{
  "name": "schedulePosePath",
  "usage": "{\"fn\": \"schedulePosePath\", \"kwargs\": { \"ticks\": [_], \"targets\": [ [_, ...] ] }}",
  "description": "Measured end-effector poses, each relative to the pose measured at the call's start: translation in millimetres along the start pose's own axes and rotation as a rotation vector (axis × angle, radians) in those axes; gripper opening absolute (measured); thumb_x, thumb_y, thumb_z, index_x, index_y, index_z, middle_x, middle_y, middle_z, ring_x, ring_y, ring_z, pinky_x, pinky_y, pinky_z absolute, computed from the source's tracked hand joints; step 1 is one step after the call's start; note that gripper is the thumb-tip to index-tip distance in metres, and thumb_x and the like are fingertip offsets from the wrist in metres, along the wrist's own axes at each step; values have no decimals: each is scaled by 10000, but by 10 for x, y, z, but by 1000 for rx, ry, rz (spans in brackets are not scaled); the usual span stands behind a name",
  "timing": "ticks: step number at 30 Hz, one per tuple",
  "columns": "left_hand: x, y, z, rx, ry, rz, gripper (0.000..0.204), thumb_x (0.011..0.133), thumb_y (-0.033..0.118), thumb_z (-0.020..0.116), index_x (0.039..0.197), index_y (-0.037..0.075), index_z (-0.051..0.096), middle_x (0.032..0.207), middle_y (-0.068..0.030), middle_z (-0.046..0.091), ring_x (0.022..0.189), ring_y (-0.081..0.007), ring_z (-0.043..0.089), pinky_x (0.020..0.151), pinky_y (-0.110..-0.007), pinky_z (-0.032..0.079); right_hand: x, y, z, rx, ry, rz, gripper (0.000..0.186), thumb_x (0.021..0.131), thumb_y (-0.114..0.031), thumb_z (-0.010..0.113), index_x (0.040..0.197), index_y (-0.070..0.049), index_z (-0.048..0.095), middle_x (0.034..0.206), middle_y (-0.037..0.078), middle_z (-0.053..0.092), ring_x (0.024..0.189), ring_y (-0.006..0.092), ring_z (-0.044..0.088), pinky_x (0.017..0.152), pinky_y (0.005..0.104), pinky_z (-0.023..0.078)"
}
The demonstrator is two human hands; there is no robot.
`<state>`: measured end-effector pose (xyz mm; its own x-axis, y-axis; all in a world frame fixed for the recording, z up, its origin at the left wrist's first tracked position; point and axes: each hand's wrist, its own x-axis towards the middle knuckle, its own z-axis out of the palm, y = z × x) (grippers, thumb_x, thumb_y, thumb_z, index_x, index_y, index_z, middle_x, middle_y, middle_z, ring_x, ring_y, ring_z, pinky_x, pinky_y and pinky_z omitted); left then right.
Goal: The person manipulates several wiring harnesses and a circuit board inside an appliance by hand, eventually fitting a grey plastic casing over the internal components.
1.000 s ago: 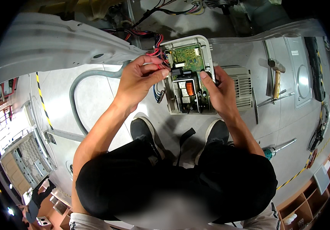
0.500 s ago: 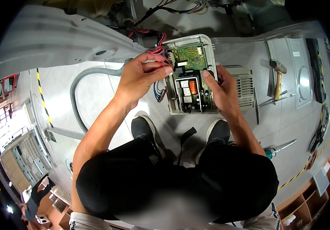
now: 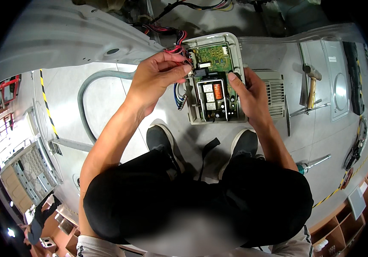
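Note:
A light-grey plastic housing holds a green circuit board with a copper-coloured coil and black parts. My right hand grips the housing's right side, thumb over the rim and fingers underneath. At the board's upper left edge, my left hand pinches a small pale connector with thumb and fingertips; the fingers partly hide it. Red and dark wires run from there up beneath the metal panel. Other blue and white wires dangle beside the housing's left edge.
A large grey metal panel overhangs the upper left. On the floor lie a grey hose, a vented grey cover, a hammer, a teal power tool and a flat metal panel. My feet are below the housing.
The housing has shifted slightly up and to the right, with my right hand on it. My left fingertips have also risen a little, still pinching at the board's edge.

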<state>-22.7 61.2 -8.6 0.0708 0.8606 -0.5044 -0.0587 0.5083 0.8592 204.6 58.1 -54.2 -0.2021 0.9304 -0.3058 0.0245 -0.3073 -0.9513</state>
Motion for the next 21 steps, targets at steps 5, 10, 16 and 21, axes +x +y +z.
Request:
{"fn": "schedulePosePath", "kwargs": {
  "ticks": [5,10,16,21],
  "targets": [
    [-26,28,3,-20,4,-35,213,873,64,628,1066,-3,566,986,-68,634,865,-108,595,781,-243,495,-8,-31,-12,6,-8,32,277,900,-235,620,988,25,586,770,-6,568,667,34,447,551,201,358],
    [-58,57,-11,-120,-21,-86,218,874,68,627,1071,-4,568,954,-59,627,840,-104,598,765,-245,514,-10,-54,-17,-13,-7,34,273,898,-240,623,968,22,589,753,-13,556,645,31,430,529,205,339],
    [-56,38,-25,-62,-74,-70,264,828,16,665,1068,1,554,956,-67,599,844,-118,589,763,-254,513,18,31,-27,-46,16,-28,290,896,-254,624,977,21,591,739,-16,551,635,29,422,521,208,332],
    [-95,-36,2,178,-79,123,308,787,-19,694,1047,4,531,955,-67,580,843,-108,572,755,-243,498,12,4,-2,-20,33,-28,311,896,-255,624,1017,30,591,749,-3,573,639,32,437,526,207,343]
  ]
}}
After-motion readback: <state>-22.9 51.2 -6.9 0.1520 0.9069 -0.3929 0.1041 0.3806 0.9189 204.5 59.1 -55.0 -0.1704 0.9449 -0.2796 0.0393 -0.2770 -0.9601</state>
